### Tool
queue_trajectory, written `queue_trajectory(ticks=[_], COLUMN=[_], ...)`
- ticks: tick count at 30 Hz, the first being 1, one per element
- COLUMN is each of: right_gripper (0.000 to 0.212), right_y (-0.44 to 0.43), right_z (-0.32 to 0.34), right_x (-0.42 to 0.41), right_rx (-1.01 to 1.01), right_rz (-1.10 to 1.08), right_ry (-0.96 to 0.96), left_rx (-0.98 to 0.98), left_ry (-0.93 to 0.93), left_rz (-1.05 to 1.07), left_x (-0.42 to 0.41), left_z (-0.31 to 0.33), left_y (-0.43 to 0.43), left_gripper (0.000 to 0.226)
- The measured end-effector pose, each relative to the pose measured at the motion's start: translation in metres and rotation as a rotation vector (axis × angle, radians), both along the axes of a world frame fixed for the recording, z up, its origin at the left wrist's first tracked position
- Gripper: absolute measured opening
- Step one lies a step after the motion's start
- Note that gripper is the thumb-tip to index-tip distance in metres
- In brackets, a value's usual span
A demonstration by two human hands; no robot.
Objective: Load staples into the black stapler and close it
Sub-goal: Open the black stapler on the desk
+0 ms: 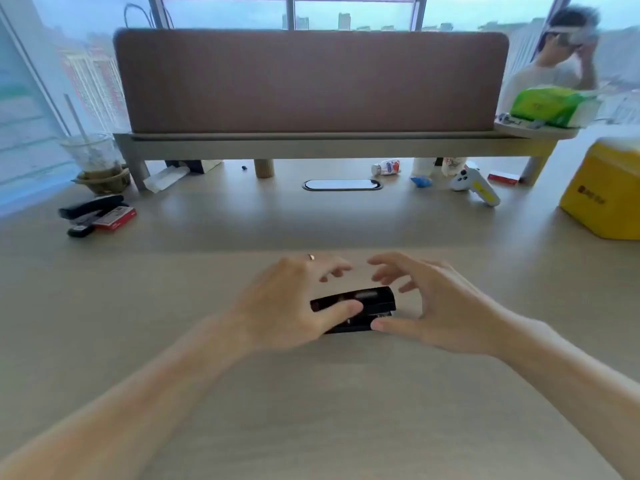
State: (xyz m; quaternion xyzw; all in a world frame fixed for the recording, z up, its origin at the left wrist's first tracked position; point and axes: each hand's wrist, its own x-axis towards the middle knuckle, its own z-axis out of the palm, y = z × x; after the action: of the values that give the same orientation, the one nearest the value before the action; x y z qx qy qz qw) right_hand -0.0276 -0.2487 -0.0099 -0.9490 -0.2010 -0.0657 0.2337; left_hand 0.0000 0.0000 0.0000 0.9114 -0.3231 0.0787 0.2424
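A small black stapler (367,301) lies on the wooden desk (311,410) in the middle, lid down as far as I can tell. My left hand (291,299) covers its left end, thumb resting on its near side, fingers spread above it. My right hand (436,306) hovers at its right end, thumb tip touching the near right corner, fingers apart. A red staple box (116,218) sits at the far left beside a second, larger black stapler (88,207).
A brown divider panel (311,81) on a raised shelf crosses the back. A plastic cup (95,161) stands far left, a yellow container (606,188) far right, a white and yellow controller (476,187) and small items under the shelf. A person stands at the back right.
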Motion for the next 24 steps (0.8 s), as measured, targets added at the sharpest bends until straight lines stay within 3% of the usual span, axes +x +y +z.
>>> queue_trajectory(ticks=[10, 15, 24], right_gripper=[0.076, 0.074, 0.048], right_y=[0.014, 0.014, 0.017], right_z=[-0.032, -0.037, -0.044], right_x=[-0.008, -0.004, -0.005], right_rx=[0.387, 0.419, 0.436], right_rz=[-0.108, -0.123, -0.146], right_ry=[0.057, 0.052, 0.024], left_rx=[-0.050, -0.543, -1.030], left_ry=[-0.075, -0.012, 0.156], left_rz=[0.078, 0.114, 0.170], left_x=[-0.017, -0.015, -0.019], left_z=[-0.026, -0.021, -0.031], left_y=[-0.058, -0.033, 0.015], left_gripper=[0.032, 0.019, 0.018])
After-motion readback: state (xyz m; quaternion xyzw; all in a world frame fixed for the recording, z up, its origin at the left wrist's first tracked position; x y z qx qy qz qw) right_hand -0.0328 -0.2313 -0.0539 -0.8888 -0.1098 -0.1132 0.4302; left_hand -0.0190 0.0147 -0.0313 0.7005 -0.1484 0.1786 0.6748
